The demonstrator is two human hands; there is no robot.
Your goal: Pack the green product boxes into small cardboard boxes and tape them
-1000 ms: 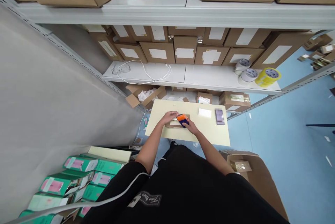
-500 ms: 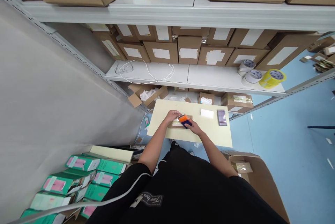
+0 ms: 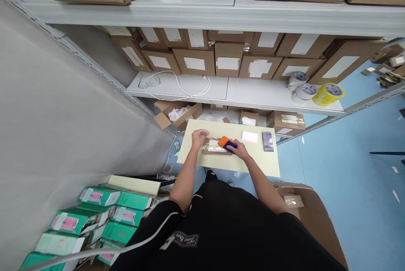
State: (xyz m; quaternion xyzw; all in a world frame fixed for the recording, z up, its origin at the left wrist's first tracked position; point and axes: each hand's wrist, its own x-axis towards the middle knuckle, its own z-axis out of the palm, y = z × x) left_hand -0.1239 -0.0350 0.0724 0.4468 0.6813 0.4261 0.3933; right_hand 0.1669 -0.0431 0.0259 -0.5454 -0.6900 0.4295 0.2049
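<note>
My right hand (image 3: 239, 149) grips the dark-blue end of an orange and dark-blue handheld tool (image 3: 226, 142), whose exact kind I cannot make out. Its orange end points left, over a small cardboard box (image 3: 207, 151) with shiny tape and a white label on top. To the left, my left hand (image 3: 199, 136) is closed near the box's upper left corner, its fingers drawn together; anything between them is too small to see. Both hands are above the cream tabletop (image 3: 240, 167).
A white card (image 3: 249, 136) and a blurred purple item (image 3: 267, 142) lie at the table's right. Behind is a shelf (image 3: 218, 87) with a white cable, glasses, boxes and tape rolls (image 3: 328, 94). Green boxes (image 3: 126, 201) are lower left, an open carton (image 3: 319, 220) lower right.
My left hand has moved left, away from the orange end of the tool. My right hand has shifted slightly right and tilted the tool flatter, showing more of the cardboard box.
</note>
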